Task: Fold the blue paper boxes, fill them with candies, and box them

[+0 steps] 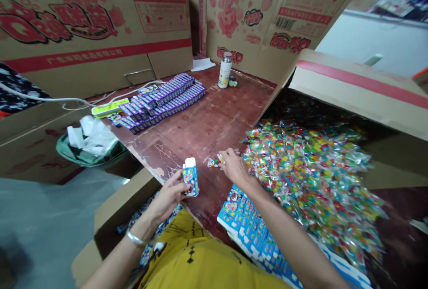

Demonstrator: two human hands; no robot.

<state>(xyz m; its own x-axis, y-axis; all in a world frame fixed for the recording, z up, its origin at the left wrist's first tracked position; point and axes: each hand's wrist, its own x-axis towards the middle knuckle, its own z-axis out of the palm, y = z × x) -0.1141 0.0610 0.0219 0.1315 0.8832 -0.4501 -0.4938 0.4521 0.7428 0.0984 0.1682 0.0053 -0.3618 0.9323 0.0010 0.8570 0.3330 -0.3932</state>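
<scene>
My left hand (174, 187) grips a small blue candy box (190, 181) upright over the table's front edge, its white top flap raised. To the right, my right hand (234, 164) has its fingers pinched on a small clear packet of colourful candies (214, 161) at table level. Just beyond that hand spreads a large heap of candy packets (301, 168), spilling from a tipped carton. Beneath my right forearm lies a row of overlapping flat blue boxes (247, 222), partly hidden by the arm.
Stacked purple boxes (163, 101) stand at the back left beside a yellow-green power strip (110, 108). A white bottle (225, 71) and a small cup (232, 81) are at the back. Below left are a lined bin (90, 144) and an open carton (117, 208) holding boxes. Large cartons (100, 21) wall the table.
</scene>
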